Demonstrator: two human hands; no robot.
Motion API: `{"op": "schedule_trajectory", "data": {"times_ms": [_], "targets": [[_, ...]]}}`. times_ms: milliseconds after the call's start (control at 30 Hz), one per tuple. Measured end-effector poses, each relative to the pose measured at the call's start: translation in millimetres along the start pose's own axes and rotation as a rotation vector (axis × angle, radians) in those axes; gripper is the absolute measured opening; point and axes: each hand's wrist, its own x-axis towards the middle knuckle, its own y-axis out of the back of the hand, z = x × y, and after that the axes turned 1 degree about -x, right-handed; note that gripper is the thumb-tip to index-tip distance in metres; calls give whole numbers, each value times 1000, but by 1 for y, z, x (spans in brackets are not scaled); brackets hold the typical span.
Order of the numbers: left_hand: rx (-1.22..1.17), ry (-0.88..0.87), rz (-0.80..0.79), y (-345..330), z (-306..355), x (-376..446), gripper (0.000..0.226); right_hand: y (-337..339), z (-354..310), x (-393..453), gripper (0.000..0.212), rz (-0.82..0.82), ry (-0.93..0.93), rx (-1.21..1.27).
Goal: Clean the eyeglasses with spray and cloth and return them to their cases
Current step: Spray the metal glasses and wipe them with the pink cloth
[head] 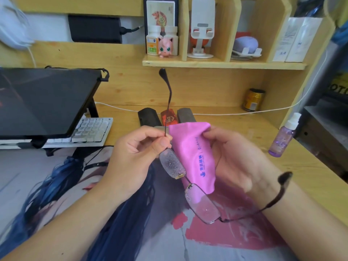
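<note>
My left hand (135, 153) pinches thin-framed eyeglasses (199, 202) at the hinge of one temple, above the desk mat. Both lenses carry spray droplets, and one temple points up while the other crosses my right wrist. A pink cleaning cloth (194, 155) hangs from my right hand (235, 157), which holds it by the upper edge, just right of the wet upper lens. Behind the hands lie a black case (148, 116), a red case (168, 116) and a grey case (185, 115). A purple spray bottle (283, 137) stands on the desk at the right.
A tilted tablet on a stand (43, 102) and a white keyboard (90, 131) fill the left side. A yellow can (253, 99) stands at the back right, with a white cable (216, 113) running along the desk. A shelf (222, 65) with small items hangs above.
</note>
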Motion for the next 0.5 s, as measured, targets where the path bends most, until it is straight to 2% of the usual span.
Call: {"op": "schedule_trajectory", "data": {"times_ms": [100,233,300,367,500], "targets": [[21,-25,-10,-2,1,-1,8,-4,1,0,51,-31,34,149],[58,-63,16,-3,1,-3,4,-11,3,-4,53,-85,89,256],[115,-115,18,0,-1,-4,10,-13,6,-8,51,-123,103,262],[203,-174,16,2,-3,-4,11,-15,8,-11,48,-197,76,264],[263,-198,16,5,-6,-2,11,-16,9,-11,58,-264,-14,258]]}}
